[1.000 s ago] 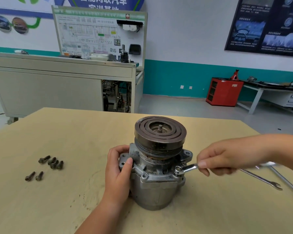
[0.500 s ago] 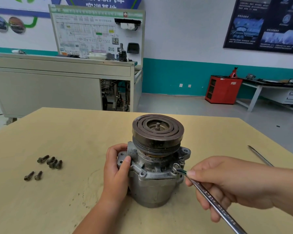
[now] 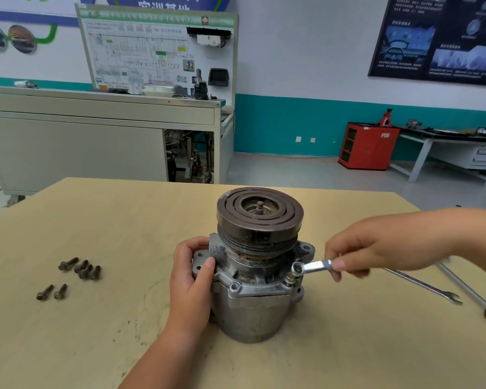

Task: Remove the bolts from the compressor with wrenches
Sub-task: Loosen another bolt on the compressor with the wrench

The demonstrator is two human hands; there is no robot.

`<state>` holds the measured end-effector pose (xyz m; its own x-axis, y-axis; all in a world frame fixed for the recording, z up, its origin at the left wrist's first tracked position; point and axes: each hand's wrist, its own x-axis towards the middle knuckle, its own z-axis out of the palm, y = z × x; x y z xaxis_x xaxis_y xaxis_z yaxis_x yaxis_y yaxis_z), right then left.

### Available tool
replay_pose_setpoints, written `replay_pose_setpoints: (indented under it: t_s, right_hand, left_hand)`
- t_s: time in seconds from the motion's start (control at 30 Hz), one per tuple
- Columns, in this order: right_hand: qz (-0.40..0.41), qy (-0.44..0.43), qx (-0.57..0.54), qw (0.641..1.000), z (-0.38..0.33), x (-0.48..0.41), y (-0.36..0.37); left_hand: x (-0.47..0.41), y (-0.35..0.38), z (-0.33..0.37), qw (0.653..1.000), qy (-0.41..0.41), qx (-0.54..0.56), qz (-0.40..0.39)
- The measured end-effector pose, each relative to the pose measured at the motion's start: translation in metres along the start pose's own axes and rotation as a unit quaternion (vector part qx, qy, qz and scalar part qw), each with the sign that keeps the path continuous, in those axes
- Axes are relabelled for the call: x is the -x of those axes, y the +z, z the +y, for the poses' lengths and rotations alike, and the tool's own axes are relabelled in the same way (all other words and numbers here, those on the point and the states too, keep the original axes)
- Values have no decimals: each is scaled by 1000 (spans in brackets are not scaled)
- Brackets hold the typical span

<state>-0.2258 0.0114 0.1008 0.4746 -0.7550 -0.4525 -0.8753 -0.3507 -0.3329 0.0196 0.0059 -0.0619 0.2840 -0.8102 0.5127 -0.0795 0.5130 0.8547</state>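
Observation:
A grey metal compressor with a dark grooved pulley on top stands upright on the wooden table. My left hand grips its left flange, thumb pressed on the housing. My right hand holds a silver wrench near its ring end. That ring end sits over a raised bolt on the compressor's right flange. The wrench's open-jaw end points right, low over the table.
Several loose bolts lie on the table to the left, with two more nearer me. A screwdriver with a red handle lies at the right edge. A training bench, red cabinet and worktable stand beyond.
My right hand swung the wrench handle toward me half a second ago, then back out to the right, where it points now. The left hand stayed on the compressor.

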Motion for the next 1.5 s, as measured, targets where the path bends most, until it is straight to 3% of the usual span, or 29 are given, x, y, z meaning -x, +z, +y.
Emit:
replay_pose_setpoints:
  t_s: [0.07, 0.17, 0.23, 0.47, 0.63, 0.7, 1.0, 1.13, 1.27, 1.4, 1.5]
  right_hand:
    - [-49, -14, -202, 978, 5, 7, 12]
    - [-84, -33, -437, 895, -2, 14, 38]
    - [-88, -38, -491, 866, -12, 14, 51]
    - [-29, 10, -511, 859, -32, 7, 60]
    - [17, 15, -506, 862, -32, 8, 57]
    - [26, 9, -510, 860, -32, 10, 57]
    - [-70, 22, -433, 899, -35, 4, 49]
    - [-102, 76, -181, 975, -19, 1, 12]
    - [-20, 85, 12, 996, -10, -19, -18]
    - [35, 66, 9, 997, 6, -31, -24]
    - [73, 67, -86, 991, 19, -24, -21]
  left_hand:
    - [0, 0, 1, 1000, -4, 3, -1]
    - [0, 1, 1, 1000, -7, 6, 3]
    - [0, 1, 1, 1000, -6, 7, 3]
    - [1, -4, 4, 999, -14, 22, -44]
    - [-12, -26, 5, 980, -11, -51, -192]
    - [-14, -29, 8, 973, 2, -76, -218]
    - [4, -22, 20, 957, 49, -208, -197]
    - [6, -21, 20, 961, 26, -206, -180]
    - [1, -14, 17, 965, 22, -197, -171]
    - [-20, -5, 12, 962, 12, -203, -182]
    - [-35, -2, 5, 960, 9, -193, -205]
